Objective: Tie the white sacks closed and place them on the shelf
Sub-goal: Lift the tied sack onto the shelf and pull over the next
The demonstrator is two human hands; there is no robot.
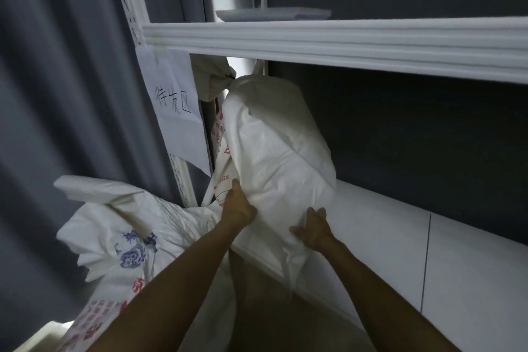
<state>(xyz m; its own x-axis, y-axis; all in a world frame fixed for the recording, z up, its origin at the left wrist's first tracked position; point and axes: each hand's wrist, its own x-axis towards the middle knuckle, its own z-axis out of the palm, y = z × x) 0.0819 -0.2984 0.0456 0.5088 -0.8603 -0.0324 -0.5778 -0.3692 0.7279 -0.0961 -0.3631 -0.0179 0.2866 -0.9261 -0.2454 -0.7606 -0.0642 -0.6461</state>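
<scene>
Head view, two hands' grips, left (pixel 239 206), right (pixel 313 227), clutching one tied sack (pixel 274 151), second sack (pixel 125 237) beside.

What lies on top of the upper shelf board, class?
On the upper shelf board lies one flat white tray-like thing near its left end. The board's front edge hides the rest of its top, so whether more lies farther right cannot be seen.
</scene>
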